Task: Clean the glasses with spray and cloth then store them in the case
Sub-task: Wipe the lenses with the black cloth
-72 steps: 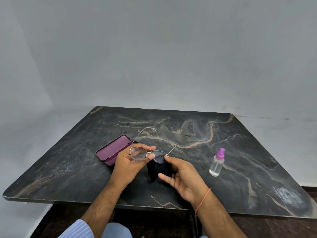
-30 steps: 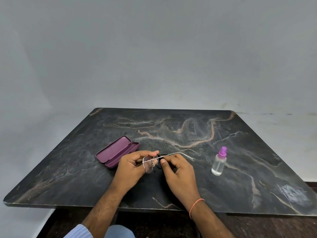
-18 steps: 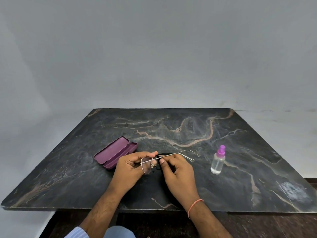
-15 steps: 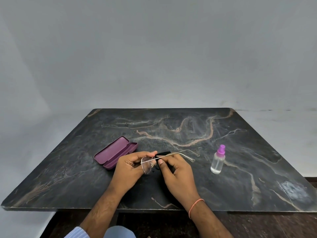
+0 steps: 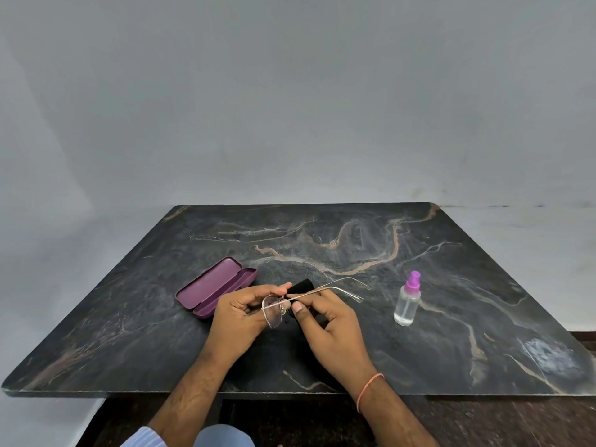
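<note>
The left hand (image 5: 240,312) curls around the front of the glasses (image 5: 283,304), thumb on top and fingers wrapped below, gripping the frame so that one clear lens hangs just past its fingertips. The right hand (image 5: 325,321) meets it from the other side, thumb and bent fingers pinching a black cloth (image 5: 301,285) against the frame beside that lens; most of the cloth is hidden between the two hands, and only a dark fold pokes out above them. Both hands hover over the near middle of the dark marble table (image 5: 483,333), wrists crossing its front edge.

The glasses are held edge-on, lenses toward the left hand, with the two thin metal temples open and running away to the right and slightly toward the far side. Their long axis thus lies roughly left to right, rising a little at the curved tips, which end above the table beyond the right hand's knuckles.

The case (image 5: 216,287), purple, lies open on the table just left of the left hand, its long axis slanting from near left to far right. The spray bottle (image 5: 408,301), clear with a purple nozzle, stands upright on the right, apart from the right hand. An orange thread (image 5: 369,390) circles the right wrist.
</note>
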`<state>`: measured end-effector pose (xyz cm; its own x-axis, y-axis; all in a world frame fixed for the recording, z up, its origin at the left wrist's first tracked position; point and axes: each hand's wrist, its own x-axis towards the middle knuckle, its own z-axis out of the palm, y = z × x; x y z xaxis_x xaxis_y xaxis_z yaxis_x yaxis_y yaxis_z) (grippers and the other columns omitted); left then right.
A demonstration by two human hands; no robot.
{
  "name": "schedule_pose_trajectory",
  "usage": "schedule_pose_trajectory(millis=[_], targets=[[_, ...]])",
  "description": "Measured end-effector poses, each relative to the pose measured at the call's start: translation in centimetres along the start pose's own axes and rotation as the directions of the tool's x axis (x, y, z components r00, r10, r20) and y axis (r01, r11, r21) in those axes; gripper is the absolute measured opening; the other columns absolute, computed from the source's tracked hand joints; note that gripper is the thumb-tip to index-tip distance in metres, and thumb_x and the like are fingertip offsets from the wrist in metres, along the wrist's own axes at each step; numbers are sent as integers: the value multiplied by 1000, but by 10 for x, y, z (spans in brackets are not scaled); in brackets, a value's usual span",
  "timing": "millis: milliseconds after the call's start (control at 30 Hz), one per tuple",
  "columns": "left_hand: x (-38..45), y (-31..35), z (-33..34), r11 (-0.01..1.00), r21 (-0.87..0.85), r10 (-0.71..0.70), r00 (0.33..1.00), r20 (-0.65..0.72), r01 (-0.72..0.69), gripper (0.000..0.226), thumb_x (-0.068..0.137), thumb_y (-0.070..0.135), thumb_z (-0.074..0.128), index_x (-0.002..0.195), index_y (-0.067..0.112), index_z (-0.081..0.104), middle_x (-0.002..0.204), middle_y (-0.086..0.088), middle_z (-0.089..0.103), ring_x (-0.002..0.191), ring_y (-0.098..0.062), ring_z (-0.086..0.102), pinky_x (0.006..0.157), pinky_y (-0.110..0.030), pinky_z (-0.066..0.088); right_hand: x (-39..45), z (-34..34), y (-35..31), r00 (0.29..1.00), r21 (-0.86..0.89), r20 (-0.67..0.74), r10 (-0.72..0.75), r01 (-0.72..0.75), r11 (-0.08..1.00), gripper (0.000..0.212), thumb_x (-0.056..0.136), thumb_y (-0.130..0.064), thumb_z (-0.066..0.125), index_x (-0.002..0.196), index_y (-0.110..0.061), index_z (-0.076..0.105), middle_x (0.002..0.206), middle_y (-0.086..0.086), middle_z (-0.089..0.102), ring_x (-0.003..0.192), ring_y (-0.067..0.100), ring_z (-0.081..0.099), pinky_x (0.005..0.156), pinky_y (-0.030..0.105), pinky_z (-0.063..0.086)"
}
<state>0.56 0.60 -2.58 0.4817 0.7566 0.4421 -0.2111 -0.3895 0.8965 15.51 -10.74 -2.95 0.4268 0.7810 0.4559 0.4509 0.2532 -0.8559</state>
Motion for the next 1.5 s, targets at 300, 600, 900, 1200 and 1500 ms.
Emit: schedule_pose_trajectory(millis=[300,600,900,1200,1500], targets=[[-1,-2,-1,1000,13,-13,1000,-9,14,29,79,-2,88,107,5,84,116,-3,86,113,-21,82,96,-29,65,2,3,7,998,-73,-30,59,-61,995,17,101,-16,72,99,-29,83,96,-12,73,97,11,71,84,21,53],[-2,-1,2,1000,13,-22,999,-43,23,28,79,-9,88,103,6,84,113,-1,86,110,-20,83,93,-26,66,4,4,9,990,-109,-70,121,-128,986,14,100,-23,71,98,-31,84,91,-9,72,91,11,70,84,32,56],[-2,0,0,1000,17,-14,998,-58,15,28,78,-3,88,103,9,85,114,-2,86,110,-21,83,92,-25,65,1,0,2,994,-87,-23,111,-112,990,14,100,-22,73,100,-30,84,89,-14,72,89,7,69,75,13,47],[-1,5,2,997,72,18,995,-93,-11,32,78,-10,88,100,13,84,107,7,87,99,-7,83,85,-16,63,-2,-2,-1,997,-76,-6,71,-72,995,15,98,-19,74,93,-30,83,86,-10,70,78,10,65,68,11,43],[-2,6,1,996,93,15,994,-109,-5,29,81,-11,87,103,8,85,103,10,87,94,-2,82,82,-13,61,-2,-1,-2,997,-105,-18,70,-72,992,15,98,-19,74,93,-29,83,89,-12,72,84,9,68,71,11,46]])
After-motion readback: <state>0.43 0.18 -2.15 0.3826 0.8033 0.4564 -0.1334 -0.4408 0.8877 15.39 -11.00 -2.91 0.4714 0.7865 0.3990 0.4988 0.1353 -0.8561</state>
